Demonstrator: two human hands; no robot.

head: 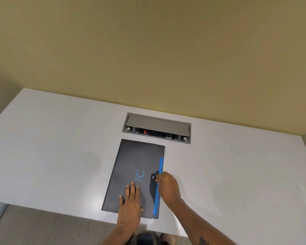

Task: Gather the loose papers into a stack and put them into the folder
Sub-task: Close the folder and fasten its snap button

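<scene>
A dark grey folder with a blue smiley mark lies closed on the white table, a blue strip running along its right edge. My left hand rests flat, fingers spread, on the folder's lower cover. My right hand is at the folder's right edge, fingertips pinching the small black snap tab beside the blue strip. No loose papers show anywhere on the table.
A grey recessed power and cable box with its lid raised sits in the table just beyond the folder. A yellow wall stands behind the table. The table's front edge runs under my forearms, with carpet below.
</scene>
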